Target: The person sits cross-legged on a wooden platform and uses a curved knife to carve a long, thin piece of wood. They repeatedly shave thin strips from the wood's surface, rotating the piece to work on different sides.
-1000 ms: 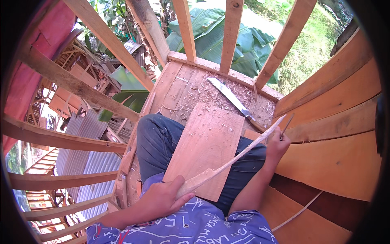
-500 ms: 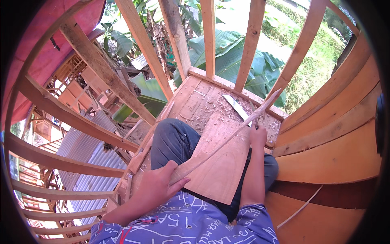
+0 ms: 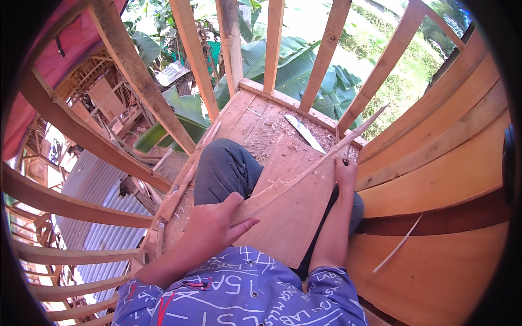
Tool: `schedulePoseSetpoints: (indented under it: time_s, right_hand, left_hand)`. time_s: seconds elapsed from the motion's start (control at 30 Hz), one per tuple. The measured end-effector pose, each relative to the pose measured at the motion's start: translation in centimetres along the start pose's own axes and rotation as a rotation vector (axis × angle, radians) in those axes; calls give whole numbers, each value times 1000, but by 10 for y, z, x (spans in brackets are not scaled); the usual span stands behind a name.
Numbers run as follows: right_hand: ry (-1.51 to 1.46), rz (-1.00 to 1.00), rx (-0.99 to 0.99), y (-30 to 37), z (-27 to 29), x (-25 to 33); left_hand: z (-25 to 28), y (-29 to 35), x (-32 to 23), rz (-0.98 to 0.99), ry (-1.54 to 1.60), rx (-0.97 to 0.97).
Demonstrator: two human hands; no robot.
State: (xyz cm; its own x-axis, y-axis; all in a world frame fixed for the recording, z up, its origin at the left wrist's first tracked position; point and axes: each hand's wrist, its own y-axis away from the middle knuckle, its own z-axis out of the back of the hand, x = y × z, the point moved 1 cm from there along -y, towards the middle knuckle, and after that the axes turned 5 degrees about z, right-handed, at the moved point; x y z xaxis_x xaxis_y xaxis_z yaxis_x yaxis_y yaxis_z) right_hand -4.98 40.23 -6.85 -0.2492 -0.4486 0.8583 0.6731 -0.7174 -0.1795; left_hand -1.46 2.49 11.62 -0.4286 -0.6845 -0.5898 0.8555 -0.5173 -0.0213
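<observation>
My left hand (image 3: 220, 220) is closed round the near end of a long, tapering wooden strip (image 3: 283, 187), which slants up and away to the right. Below the strip a flat wooden board (image 3: 293, 217) lies across my lap, between my knees. Beyond the board, my right hand (image 3: 345, 173) is closed on the dark handle of what looks like a slim knife (image 3: 346, 161). Its narrow blade is partly hidden by the strip, so I cannot tell whether it touches the wood. A pale metal blade (image 3: 304, 133) lies on the floor past the board; its near end is hidden.
Wood shavings cover the plank floor (image 3: 239, 125). Upright wooden ribs (image 3: 326, 51) stand ahead and to the left, and curved planks (image 3: 424, 190) wall the right side. A thin offcut (image 3: 399, 244) rests there. Corrugated metal sheets (image 3: 100, 217) and banana leaves (image 3: 293, 65) show outside.
The whole view has shifted slightly. The far end of the strip swings a little to the right, and my right hand sits slightly lower along it. Both hands keep their hold.
</observation>
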Motion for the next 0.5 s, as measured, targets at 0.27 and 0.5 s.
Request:
schedulePoseSetpoints:
  time_s: [0.27, 0.5]
  right_hand:
    - [84, 41, -176, 11, -23, 15]
    - [-60, 184, -215, 23, -21, 20]
  left_hand:
    - [-7, -30, 20, 94, 146, 74]
    - [-26, -68, 44, 128, 223, 135]
